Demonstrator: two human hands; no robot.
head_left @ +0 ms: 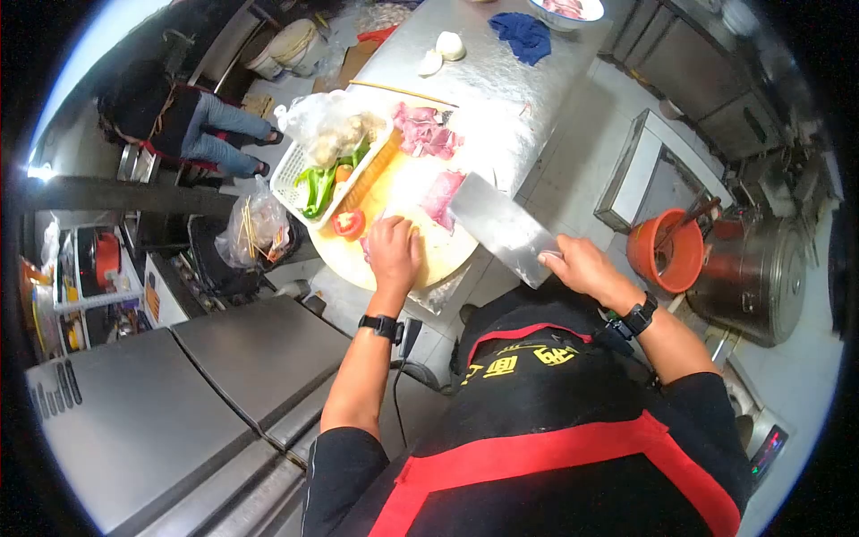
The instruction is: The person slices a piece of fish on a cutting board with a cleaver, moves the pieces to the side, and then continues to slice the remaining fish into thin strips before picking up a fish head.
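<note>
In my right hand is the handle of a cleaver, its broad blade raised at the right edge of the round cutting board. My left hand rests on the board with its fingers curled down. A little pink shows beside those fingers, but what they hold is mostly hidden. A cut tomato lies just beyond them. Pink raw meat sits near the blade, and more meat slices lie farther back. Beside the tomato, a white basket holds green peppers and a plastic bag.
The steel table carries white onion pieces, a blue cloth and a bowl of meat. An orange bucket and a large steel pot stand right. Another person is at the far left.
</note>
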